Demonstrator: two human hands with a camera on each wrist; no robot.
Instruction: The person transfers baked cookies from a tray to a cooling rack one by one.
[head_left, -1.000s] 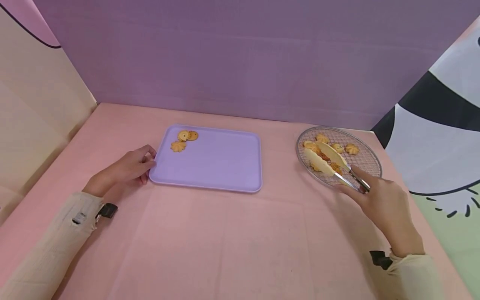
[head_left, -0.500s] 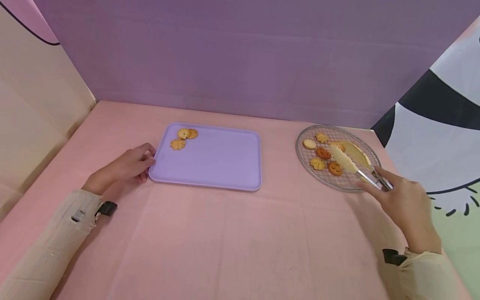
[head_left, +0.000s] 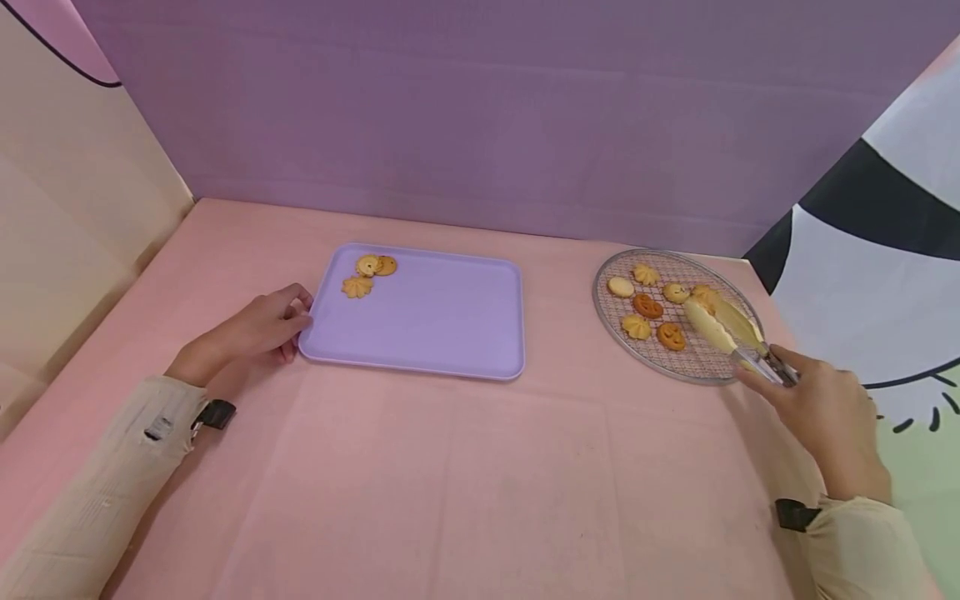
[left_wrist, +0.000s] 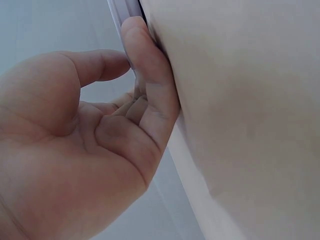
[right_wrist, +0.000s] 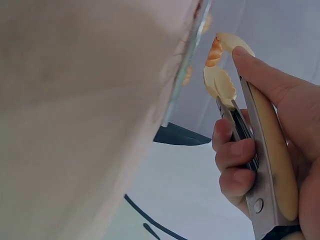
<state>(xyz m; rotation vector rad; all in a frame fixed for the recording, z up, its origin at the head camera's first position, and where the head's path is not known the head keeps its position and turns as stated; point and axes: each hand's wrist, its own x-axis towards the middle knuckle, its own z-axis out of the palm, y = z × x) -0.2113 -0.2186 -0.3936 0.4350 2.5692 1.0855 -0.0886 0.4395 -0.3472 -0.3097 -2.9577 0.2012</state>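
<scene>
My right hand (head_left: 832,417) grips metal tongs (head_left: 765,367) with cream-coloured tips, over the right part of a round wire rack (head_left: 705,368). In the right wrist view a flower-shaped cookie (right_wrist: 215,52) sits between the tong tips, and my fingers wrap round the handles. Several cookies lie on the rack, among them a pretzel-like brown one (head_left: 671,337) and a plain round one (head_left: 620,287). At the left, my left hand (head_left: 258,329) pinches the edge of a lilac tray (head_left: 420,333) between thumb and fingers. Three cookies (head_left: 357,287) sit in the tray's far left corner.
A pink cloth (head_left: 480,475) covers the table, and the tray and rack stand apart on it. Behind the table rises a purple backdrop (head_left: 480,125). A cream panel (head_left: 82,200) closes off the left side, and a printed panel (head_left: 885,275) the right.
My right hand has moved the tongs rightward across the rack, from the left cookies to the flower-shaped one at the right, and the tips have come closer together. The left hand and tray stay put.
</scene>
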